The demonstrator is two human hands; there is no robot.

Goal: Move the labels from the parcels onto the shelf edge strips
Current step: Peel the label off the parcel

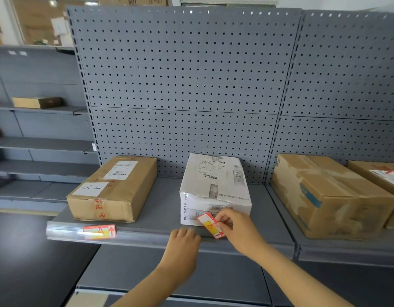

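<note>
Our right hand (230,222) pinches a red-and-yellow label (210,226) by its 3 o'clock end, thumb and fingers curled on it. The label hangs tilted just in front of the white parcel (213,187), low on its front face. We cannot tell whether it is fully free of the card. Our left hand (184,240) sits at 8 o'clock from the label, with its fingers bent over the edge strip (136,237). We cannot tell whether they grip the strip or only rest on it.

If a corner is still stuck, we judge that a pull could drag the crumpled parcel toward the lip. A loose label could also fold on itself or go into the strip crooked, since we hold only one end.

The shelf (165,207) is flat grey metal backed by a pegboard (187,74). At 9 o'clock lies a brown parcel (113,189), and below it a second label (99,232) already sits in the strip. At 3 o'clock stands a large worn box (329,196). More grey shelving runs off at far 9 o'clock.
</note>
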